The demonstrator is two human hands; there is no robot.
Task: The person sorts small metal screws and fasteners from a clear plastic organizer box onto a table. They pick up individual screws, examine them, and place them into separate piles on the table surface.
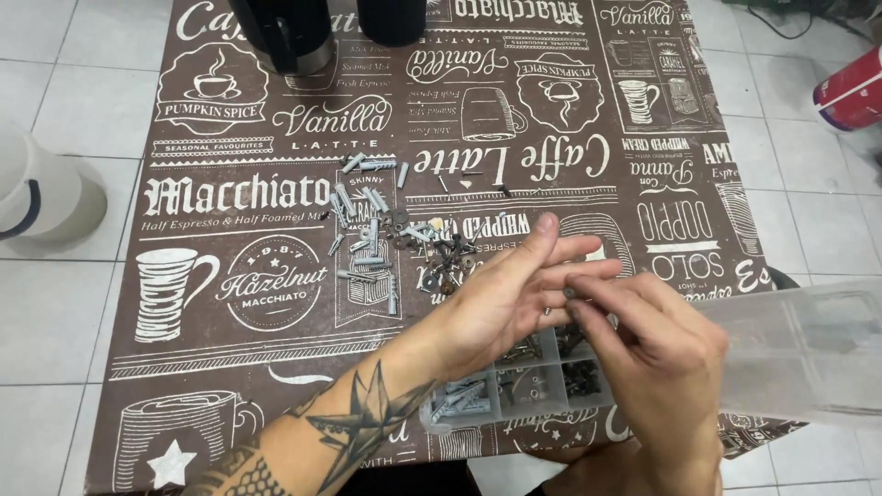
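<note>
Above the clear compartment box, the right hand pinched a small dark screw against the open left hand; loose screws and grey wall plugs lay just beyond on the counter.

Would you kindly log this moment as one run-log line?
left hand: open, palm up | right hand: pinching small screw | below: clear compartment box | table: loose hardware pile

Brown tablecloth (white coffee-themed prints), grey wall plugs, white floor tiles.
</note>
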